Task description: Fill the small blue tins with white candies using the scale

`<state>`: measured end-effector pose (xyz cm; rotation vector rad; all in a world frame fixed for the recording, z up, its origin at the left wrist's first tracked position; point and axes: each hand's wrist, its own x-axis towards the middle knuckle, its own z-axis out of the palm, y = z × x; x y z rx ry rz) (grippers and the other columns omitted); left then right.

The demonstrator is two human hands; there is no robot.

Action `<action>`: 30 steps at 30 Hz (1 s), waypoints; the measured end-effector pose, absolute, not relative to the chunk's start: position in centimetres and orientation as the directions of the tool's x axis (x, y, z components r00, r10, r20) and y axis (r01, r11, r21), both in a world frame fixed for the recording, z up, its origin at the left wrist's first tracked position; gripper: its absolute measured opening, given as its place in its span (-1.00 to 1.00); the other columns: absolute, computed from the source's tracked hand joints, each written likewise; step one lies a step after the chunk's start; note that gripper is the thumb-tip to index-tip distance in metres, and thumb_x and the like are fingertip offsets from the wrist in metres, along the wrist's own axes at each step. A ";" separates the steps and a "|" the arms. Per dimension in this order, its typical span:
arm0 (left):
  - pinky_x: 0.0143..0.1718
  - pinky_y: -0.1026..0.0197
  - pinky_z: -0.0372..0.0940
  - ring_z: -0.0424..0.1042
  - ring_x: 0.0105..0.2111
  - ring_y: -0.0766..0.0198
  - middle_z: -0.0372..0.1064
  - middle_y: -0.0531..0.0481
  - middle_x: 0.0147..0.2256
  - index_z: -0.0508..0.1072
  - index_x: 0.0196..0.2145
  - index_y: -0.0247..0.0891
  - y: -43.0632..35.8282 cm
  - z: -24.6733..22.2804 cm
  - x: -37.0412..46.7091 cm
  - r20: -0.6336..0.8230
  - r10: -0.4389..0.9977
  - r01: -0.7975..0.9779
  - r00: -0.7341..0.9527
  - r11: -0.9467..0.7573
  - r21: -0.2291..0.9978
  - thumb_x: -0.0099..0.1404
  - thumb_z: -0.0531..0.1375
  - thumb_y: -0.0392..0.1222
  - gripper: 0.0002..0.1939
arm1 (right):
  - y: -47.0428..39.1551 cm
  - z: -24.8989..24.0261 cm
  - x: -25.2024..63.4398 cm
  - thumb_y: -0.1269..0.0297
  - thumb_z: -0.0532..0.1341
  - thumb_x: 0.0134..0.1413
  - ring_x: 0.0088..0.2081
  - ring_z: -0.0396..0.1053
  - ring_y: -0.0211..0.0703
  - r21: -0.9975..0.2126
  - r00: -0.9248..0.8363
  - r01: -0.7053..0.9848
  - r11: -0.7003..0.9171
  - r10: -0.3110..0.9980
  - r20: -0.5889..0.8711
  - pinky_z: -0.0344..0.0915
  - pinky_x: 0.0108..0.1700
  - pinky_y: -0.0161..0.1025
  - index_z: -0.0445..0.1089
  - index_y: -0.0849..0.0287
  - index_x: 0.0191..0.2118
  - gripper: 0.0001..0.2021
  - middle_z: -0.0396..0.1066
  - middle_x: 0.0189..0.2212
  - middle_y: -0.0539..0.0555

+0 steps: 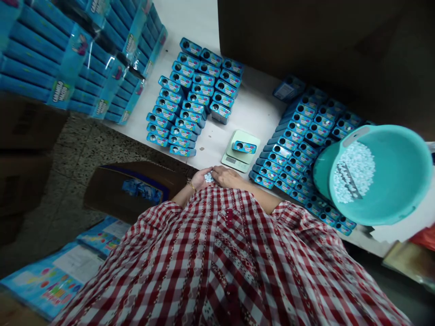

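Note:
My left hand (200, 179), with a bracelet at its wrist, is cupped close to my body and holds a small heap of pale candies (208, 177) in its palm. Against the edge of this heap rests my right hand (227, 176), its fingers curled together; what is between them is hidden. Just beyond the hands is a pale green scale (232, 162) with a small display. A blue candy box (244, 147) with a round dark hole in its top stands on the scale.
Blue boxes (203, 100) stand in rows left of the scale, and more boxes (292, 136) to its right. A teal tub (403, 176) with pale candies and a scoop-like dark strip sits at right. Wrapped packs (64, 59) are stacked left; an open carton (112, 192) is below.

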<state>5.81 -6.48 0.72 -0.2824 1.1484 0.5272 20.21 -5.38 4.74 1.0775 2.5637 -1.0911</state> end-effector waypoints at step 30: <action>-0.01 0.13 0.27 0.47 -0.13 0.16 0.50 -0.25 -0.22 0.46 -0.22 -0.44 -4.8 1.6 7.0 -0.808 0.397 -0.596 0.436 0.800 0.072 0.28 -0.03 -0.33 -0.71 | -2.0 4.3 28.5 0.31 0.02 0.21 -0.12 0.35 -0.13 -0.672 -0.243 0.716 0.188 0.970 0.013 0.28 -0.03 -0.16 0.40 0.15 -0.15 -0.77 0.41 -0.20 0.14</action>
